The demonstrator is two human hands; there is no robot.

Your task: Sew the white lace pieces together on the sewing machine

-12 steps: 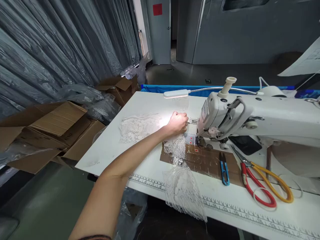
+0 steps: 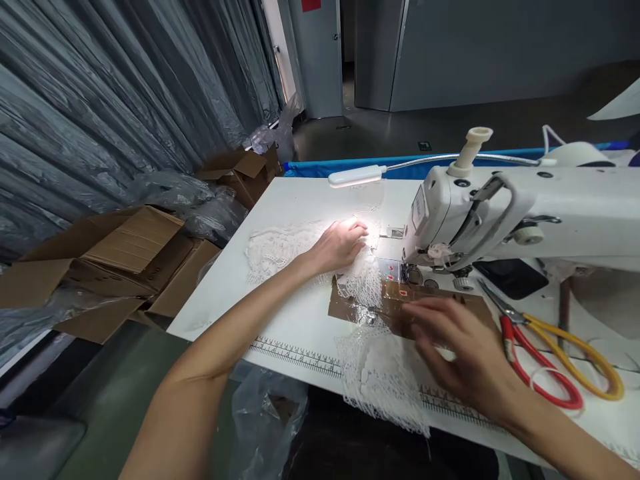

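Note:
My left hand (image 2: 339, 245) rests palm down on white lace fabric (image 2: 280, 247) under the bright lamp, just left of the sewing machine's (image 2: 500, 213) needle area. Its fingers are loosely spread and flat, not gripping. A strip of the same lace (image 2: 377, 380) runs toward me and hangs over the table's front edge. My right hand (image 2: 457, 350) hovers, blurred and open, over the brown taped patch (image 2: 400, 303) in front of the presser foot, holding nothing I can see. The blue snips are hidden under it.
Red and yellow handled scissors (image 2: 545, 360) lie at the right on the white table (image 2: 280, 320). A gooseneck lamp (image 2: 356, 176) lights the needle area. Open cardboard boxes (image 2: 115, 260) and plastic bags crowd the floor at the left, beside grey curtains.
My right hand has come into view over the taped patch, covering the blue snips. My left hand has flattened and slid slightly left on the lace. The view tilted down a little.

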